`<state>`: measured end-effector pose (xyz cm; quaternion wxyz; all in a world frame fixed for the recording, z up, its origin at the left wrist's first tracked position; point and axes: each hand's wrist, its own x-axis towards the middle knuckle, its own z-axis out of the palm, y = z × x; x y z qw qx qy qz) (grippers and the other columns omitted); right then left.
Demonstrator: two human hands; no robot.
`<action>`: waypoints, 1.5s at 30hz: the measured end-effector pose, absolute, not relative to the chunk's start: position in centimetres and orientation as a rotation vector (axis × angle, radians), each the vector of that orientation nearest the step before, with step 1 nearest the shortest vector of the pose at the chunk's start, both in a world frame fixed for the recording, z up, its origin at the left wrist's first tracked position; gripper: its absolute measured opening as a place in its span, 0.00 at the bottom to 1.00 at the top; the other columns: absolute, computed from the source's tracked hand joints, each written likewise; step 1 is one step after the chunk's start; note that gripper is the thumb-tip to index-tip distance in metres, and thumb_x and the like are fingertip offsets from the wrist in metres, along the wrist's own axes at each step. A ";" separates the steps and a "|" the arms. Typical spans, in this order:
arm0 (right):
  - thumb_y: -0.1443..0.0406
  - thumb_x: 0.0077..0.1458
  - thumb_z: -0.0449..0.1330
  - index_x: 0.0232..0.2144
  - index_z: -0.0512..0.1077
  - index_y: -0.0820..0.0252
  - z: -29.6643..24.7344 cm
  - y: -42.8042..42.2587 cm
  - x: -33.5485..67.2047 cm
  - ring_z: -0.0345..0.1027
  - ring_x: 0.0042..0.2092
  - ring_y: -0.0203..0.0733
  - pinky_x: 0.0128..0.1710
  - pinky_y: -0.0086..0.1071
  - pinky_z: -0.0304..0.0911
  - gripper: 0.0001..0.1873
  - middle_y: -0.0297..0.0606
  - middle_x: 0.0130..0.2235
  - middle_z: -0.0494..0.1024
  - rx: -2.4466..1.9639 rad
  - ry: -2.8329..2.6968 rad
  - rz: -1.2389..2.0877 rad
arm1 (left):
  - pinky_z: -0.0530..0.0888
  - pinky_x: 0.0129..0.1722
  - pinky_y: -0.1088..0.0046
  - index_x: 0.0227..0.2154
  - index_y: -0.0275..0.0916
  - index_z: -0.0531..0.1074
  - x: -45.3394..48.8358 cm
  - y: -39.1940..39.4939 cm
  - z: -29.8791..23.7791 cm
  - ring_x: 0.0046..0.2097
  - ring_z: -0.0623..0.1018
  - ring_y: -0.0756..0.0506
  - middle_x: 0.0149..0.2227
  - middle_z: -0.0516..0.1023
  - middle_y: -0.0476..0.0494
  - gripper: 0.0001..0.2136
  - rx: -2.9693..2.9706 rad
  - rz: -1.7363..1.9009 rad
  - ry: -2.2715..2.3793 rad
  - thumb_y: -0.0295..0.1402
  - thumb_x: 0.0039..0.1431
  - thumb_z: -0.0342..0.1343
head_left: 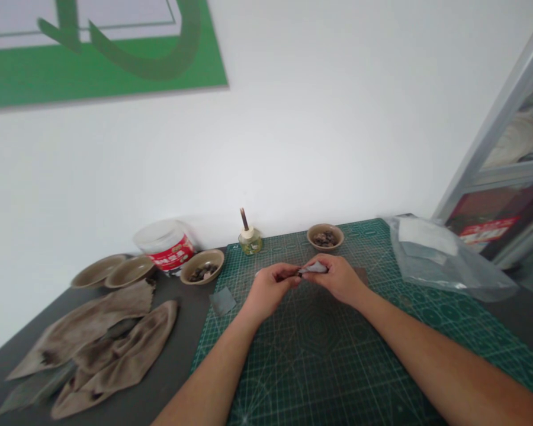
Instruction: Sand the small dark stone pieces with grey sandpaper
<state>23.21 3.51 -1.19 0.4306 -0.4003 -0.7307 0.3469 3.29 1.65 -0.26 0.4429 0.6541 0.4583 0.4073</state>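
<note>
Above the green cutting mat (320, 373), my two hands meet fingertip to fingertip. My right hand (337, 275) pinches a folded grey piece of what looks like sandpaper (316, 268). In the closed fingers of my left hand (269, 290) is a small dark piece (299, 274), mostly hidden, pressed against the grey sheet. A flat grey square (222, 302) lies to the left, on the mat's edge. Partly behind my right hand is a brown flat piece (362, 275). Beyond the hands stands a small bowl (325, 244) of dark, rough pieces.
Another bowl (203, 280) of dark pieces stands at left, beside a red-labelled tub (166, 242) and two more bowls (131, 275). A small jar (250, 241) with a stick in it is near the wall. Stained cloths (128, 349) lie left; a plastic bag (453, 272) lies right.
</note>
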 end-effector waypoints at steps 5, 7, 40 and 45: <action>0.62 0.50 0.64 0.37 0.78 0.59 -1.2 3.4 23.3 0.73 0.36 0.43 0.36 0.32 0.65 0.11 0.38 0.36 0.81 -1.009 -1.833 0.919 | 0.72 0.36 0.72 0.37 0.38 0.78 3.3 1.6 -0.1 0.33 0.78 0.47 0.32 0.81 0.46 0.10 1.571 1.012 1.144 0.31 0.50 0.61; 0.63 0.49 0.64 0.39 0.78 0.58 -1.2 3.2 23.3 0.74 0.37 0.44 0.37 0.33 0.65 0.13 0.38 0.37 0.81 -1.023 -1.844 0.909 | 0.73 0.36 0.72 0.36 0.38 0.78 3.3 1.7 -0.2 0.33 0.78 0.47 0.32 0.81 0.46 0.10 1.536 1.027 1.128 0.31 0.49 0.62; 0.60 0.49 0.65 0.30 0.74 0.61 -0.9 3.1 23.6 0.66 0.29 0.37 0.29 0.27 0.57 0.09 0.32 0.28 0.74 -1.040 -1.922 0.857 | 0.74 0.37 0.71 0.39 0.37 0.71 3.4 1.9 -1.1 0.35 0.80 0.47 0.33 0.80 0.44 0.15 1.448 1.067 0.992 0.28 0.46 0.65; 0.61 0.48 0.66 0.29 0.74 0.61 -0.8 3.2 23.6 0.66 0.29 0.37 0.28 0.27 0.57 0.09 0.32 0.28 0.74 -1.020 -1.942 0.885 | 0.74 0.39 0.70 0.39 0.38 0.71 3.5 1.9 -1.1 0.36 0.80 0.47 0.33 0.80 0.45 0.16 1.431 1.068 0.942 0.26 0.45 0.65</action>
